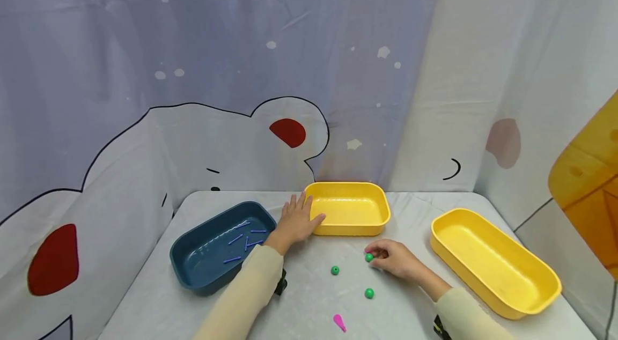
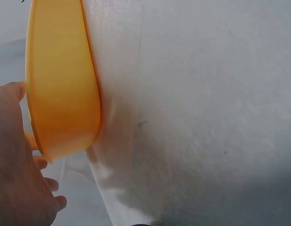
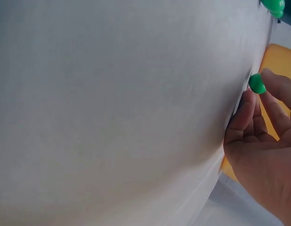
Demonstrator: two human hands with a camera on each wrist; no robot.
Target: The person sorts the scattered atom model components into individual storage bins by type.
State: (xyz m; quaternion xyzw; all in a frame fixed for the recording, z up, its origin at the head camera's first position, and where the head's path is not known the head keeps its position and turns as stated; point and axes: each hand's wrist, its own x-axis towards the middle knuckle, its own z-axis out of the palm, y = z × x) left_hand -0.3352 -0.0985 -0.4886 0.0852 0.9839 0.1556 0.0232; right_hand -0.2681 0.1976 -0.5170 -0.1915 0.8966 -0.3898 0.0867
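Note:
My left hand rests at the left end of a yellow tray, its fingers spread and thumb over the front corner. The left wrist view shows the same fingertips along the tray's rim. Between the thumb and fingers of my right hand, a green bead is pinched low over the white-covered table. Two more green beads lie nearby, a holed bead to the left and another bead closer to me. A small pink teardrop-shaped piece lies near the front.
To the left sits a dark blue tray with several small purple sticks in it. A second yellow tray stands angled at the right. Behind the table hangs a printed curtain.

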